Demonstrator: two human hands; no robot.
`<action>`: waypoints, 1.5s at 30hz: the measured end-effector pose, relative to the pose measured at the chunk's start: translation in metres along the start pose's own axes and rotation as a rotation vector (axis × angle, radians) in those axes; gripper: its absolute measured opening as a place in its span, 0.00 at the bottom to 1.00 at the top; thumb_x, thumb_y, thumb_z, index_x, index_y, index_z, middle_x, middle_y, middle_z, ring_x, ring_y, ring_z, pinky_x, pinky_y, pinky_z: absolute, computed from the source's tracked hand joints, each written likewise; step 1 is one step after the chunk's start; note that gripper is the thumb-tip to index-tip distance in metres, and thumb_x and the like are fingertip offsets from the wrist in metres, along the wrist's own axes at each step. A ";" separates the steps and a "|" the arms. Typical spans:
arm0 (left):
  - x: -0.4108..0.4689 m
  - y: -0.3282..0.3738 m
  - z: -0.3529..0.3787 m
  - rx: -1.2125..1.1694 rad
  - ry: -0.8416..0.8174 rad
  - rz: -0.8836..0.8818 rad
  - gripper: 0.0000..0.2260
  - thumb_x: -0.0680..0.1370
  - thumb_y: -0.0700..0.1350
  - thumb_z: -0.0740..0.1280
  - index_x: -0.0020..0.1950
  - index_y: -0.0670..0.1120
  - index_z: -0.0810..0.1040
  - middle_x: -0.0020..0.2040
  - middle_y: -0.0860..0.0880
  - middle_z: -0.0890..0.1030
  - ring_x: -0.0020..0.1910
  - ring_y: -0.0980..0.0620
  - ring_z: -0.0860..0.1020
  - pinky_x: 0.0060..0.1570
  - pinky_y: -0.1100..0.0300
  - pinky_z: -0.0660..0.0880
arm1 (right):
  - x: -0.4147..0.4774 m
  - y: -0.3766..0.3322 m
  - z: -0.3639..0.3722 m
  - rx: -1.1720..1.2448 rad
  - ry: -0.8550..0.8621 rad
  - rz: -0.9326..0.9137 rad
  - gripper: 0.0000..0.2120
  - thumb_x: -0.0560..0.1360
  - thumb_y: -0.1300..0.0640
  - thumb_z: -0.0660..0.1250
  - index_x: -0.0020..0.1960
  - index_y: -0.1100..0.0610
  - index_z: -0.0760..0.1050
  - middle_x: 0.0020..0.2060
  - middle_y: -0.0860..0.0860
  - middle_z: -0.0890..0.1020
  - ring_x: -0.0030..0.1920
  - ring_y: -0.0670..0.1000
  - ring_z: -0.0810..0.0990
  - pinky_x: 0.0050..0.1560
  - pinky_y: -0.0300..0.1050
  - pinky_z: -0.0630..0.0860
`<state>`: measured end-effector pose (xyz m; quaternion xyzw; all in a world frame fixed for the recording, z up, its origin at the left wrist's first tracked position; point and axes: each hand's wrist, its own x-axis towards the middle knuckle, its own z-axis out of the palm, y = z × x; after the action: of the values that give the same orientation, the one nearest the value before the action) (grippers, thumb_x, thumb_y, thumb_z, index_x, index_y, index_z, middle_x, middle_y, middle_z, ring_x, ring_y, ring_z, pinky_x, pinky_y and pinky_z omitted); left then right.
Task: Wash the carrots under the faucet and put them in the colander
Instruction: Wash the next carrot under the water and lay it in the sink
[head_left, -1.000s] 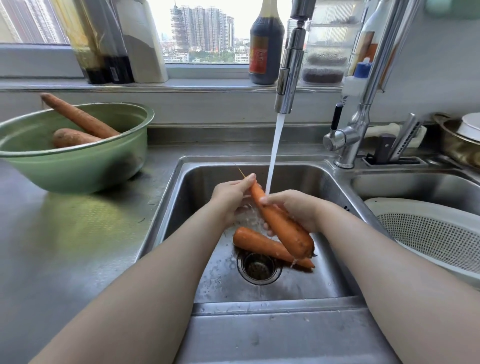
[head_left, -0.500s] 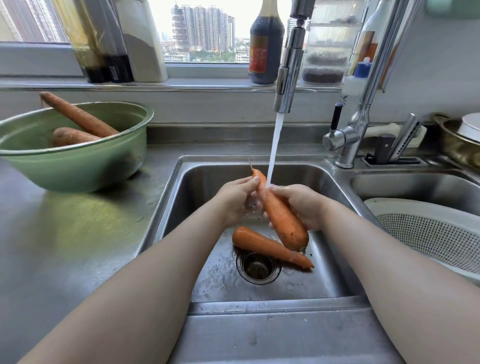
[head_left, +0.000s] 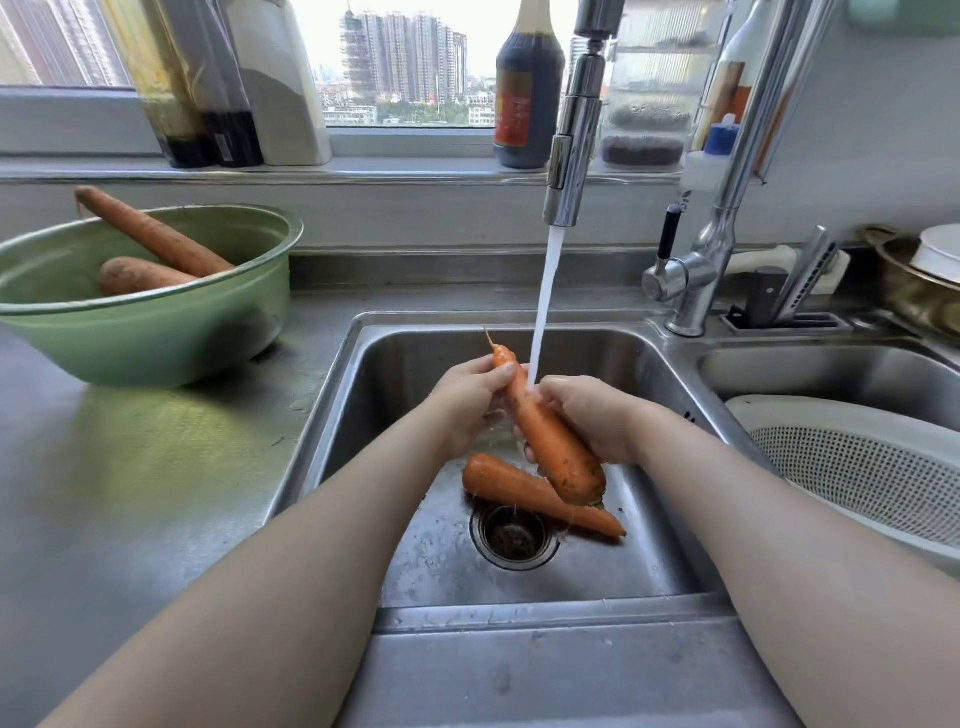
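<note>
Both hands hold one carrot (head_left: 548, 441) over the sink (head_left: 613, 566), thin tip up and away, under the stream from the faucet (head_left: 574, 140). The left hand (head_left: 462, 402) curls round the thin upper part and the right hand (head_left: 589, 423) wraps the middle. The carrot looks stiff, solid and hard to damage. Its wet skin is probably slick, and the taper would let it slip out toward the tip, so a full wrap round the thick half seems safest. A second carrot (head_left: 511, 488) lies by the drain, and two more (head_left: 150, 234) sit in the green bowl (head_left: 156, 343) on the surface. The colander (head_left: 779, 410) in the right basin shows none.
</note>
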<state>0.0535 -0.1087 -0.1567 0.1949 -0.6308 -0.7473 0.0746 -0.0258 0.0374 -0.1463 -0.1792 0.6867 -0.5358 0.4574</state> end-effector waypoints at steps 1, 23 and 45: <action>0.001 0.000 -0.001 -0.019 -0.003 0.002 0.09 0.86 0.43 0.63 0.56 0.47 0.84 0.52 0.44 0.86 0.50 0.47 0.80 0.58 0.49 0.76 | 0.001 0.000 0.000 0.003 0.016 -0.004 0.17 0.83 0.55 0.57 0.63 0.65 0.75 0.46 0.62 0.82 0.40 0.59 0.83 0.43 0.54 0.82; -0.001 0.002 0.000 -0.072 0.033 0.044 0.05 0.84 0.44 0.67 0.54 0.47 0.83 0.40 0.49 0.84 0.33 0.54 0.81 0.35 0.59 0.79 | -0.004 -0.003 0.002 0.040 -0.043 -0.012 0.18 0.83 0.53 0.55 0.62 0.64 0.76 0.45 0.58 0.81 0.39 0.55 0.82 0.43 0.52 0.81; 0.001 0.001 0.001 -0.107 0.186 -0.026 0.20 0.77 0.51 0.76 0.65 0.43 0.80 0.54 0.40 0.85 0.47 0.44 0.86 0.30 0.58 0.81 | 0.002 0.001 -0.003 -0.117 -0.073 -0.087 0.12 0.86 0.55 0.62 0.63 0.58 0.79 0.54 0.59 0.83 0.47 0.55 0.84 0.50 0.54 0.82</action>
<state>0.0516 -0.1081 -0.1560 0.2673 -0.5776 -0.7597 0.1335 -0.0292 0.0383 -0.1482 -0.2548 0.6913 -0.5073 0.4470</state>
